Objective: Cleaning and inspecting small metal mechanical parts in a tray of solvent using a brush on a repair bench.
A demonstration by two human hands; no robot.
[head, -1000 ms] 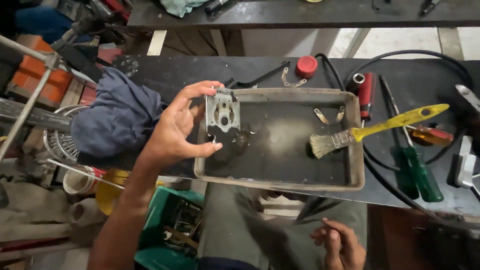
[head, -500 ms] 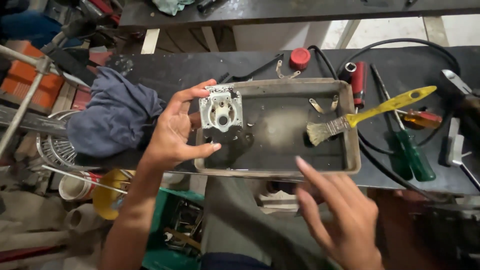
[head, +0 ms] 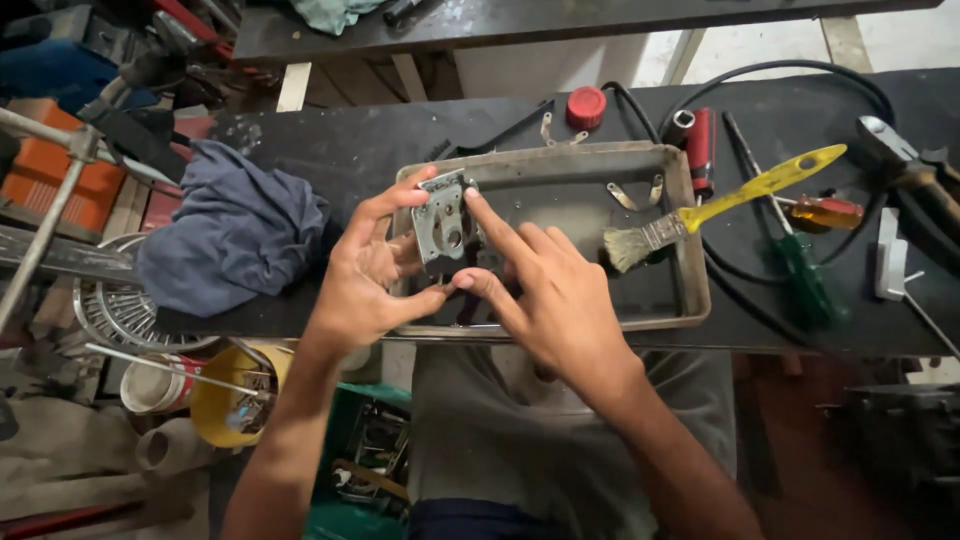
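Both hands on a small metal plate held over the near-left corner of the tray.

The left hand (head: 365,285) has the metal plate (head: 443,218) pinched upright in its grip, fingertips on the top edge and thumb under the bottom, long side running up and down, face turned to the person. The right hand (head: 545,285) comes in from the right side, grip loosely spread, forefinger laid on the plate's upper right corner and thumb by its lower edge; whether it bears any weight I can't quite tell. Beneath sits the grey tray (head: 690,300) on the dark counter (head: 340,150), with a yellow-handled brush (head: 700,210) lying slantwise in its right end and a blue cloth (head: 225,235) heaped just left.
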